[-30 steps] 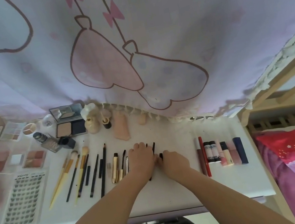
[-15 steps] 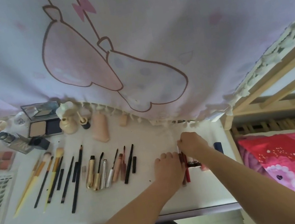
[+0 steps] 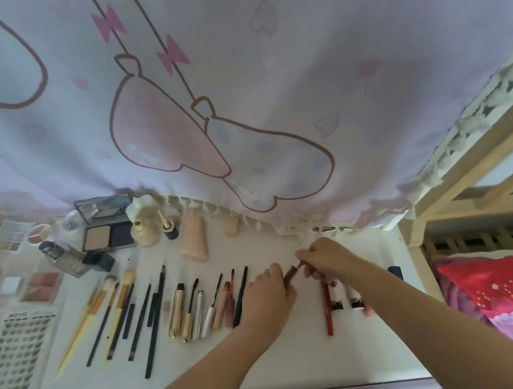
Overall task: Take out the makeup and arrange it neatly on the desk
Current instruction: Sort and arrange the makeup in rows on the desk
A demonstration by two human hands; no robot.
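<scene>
Both hands are meeting over the middle of the white desk, fingers curled around one slim brown-red lip pencil that is bridging the small gap between them. Left hand is gripping its lower end, knuckles up, while the right hand is pinching the pale tip at the upper end. Whether the pencil's cap is on or coming off is too blurred to tell. Just left of the left hand, a row of mascaras, liners and makeup brushes is lying in parallel, with a black pencil partly disappearing under that hand. Under the right wrist, a long red pencil and two white tubes are lying side by side, their upper ends hidden by the hand; a dark blue item beyond the forearm is mostly covered. Palettes and compacts are sitting further left at the back, some cut off by the frame's edge.
</scene>
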